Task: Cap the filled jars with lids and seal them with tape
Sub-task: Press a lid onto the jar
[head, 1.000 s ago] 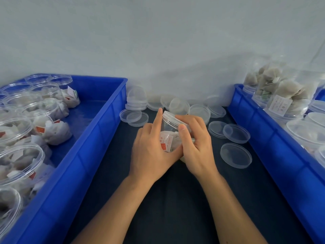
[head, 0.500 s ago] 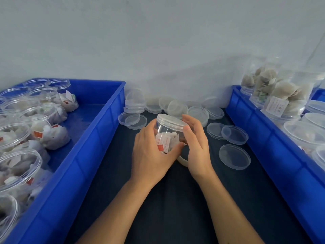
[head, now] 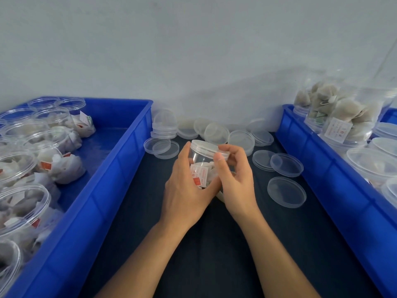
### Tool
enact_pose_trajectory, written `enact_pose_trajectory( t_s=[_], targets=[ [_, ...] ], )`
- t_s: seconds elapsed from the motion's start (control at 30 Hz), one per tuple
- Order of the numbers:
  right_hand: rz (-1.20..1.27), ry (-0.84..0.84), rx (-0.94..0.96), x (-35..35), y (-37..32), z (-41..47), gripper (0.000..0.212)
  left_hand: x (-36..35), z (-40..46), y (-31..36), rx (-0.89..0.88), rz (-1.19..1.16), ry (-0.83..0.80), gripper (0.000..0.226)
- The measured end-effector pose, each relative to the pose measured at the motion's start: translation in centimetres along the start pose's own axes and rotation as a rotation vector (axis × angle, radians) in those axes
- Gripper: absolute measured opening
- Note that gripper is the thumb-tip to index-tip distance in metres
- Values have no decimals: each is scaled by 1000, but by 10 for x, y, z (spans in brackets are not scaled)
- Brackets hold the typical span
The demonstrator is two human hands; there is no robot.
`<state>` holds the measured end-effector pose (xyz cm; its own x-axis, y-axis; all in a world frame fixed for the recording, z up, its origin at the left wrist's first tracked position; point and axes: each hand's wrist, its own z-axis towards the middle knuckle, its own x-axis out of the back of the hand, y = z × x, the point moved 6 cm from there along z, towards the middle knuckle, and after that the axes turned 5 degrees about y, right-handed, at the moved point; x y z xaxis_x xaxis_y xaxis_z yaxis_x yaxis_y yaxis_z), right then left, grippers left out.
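At the centre of the frame a clear plastic jar (head: 203, 160) is held above the dark table (head: 214, 254), tilted slightly, its translucent lid (head: 209, 149) seated on top and white tea bags with red-printed tags showing through the wall. The left hand (head: 184, 190) wraps round the jar's body; the right hand (head: 235, 179) curls its thumb and fingers against the lid's rim. Loose lids (head: 286, 192) lie scattered behind and to the right. A blue crate (head: 120, 168) at left holds open filled jars (head: 25, 203); another blue crate (head: 322, 173) at right holds capped ones (head: 348, 123).
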<state>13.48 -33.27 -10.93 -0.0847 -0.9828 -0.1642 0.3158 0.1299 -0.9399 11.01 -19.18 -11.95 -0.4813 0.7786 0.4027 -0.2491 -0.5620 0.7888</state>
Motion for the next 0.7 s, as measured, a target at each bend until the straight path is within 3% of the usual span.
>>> enact_pose_trajectory(
  t_s=[0.23, 0.33, 0.43, 0.7],
  targets=[
    [40, 16, 2, 1, -1, 2, 17, 2, 0, -2, -8, -32, 20, 97],
    [-41, 51, 26, 5, -1, 3, 28, 2, 0, -2, -11, -43, 18, 97],
    [83, 17, -54, 3, 4, 4, 37, 1, 1, -4, -16, -42, 10, 100],
    [111, 148, -35, 13, 4, 8, 26, 0, -2, -1, -59, 8, -12, 105]
  ],
)
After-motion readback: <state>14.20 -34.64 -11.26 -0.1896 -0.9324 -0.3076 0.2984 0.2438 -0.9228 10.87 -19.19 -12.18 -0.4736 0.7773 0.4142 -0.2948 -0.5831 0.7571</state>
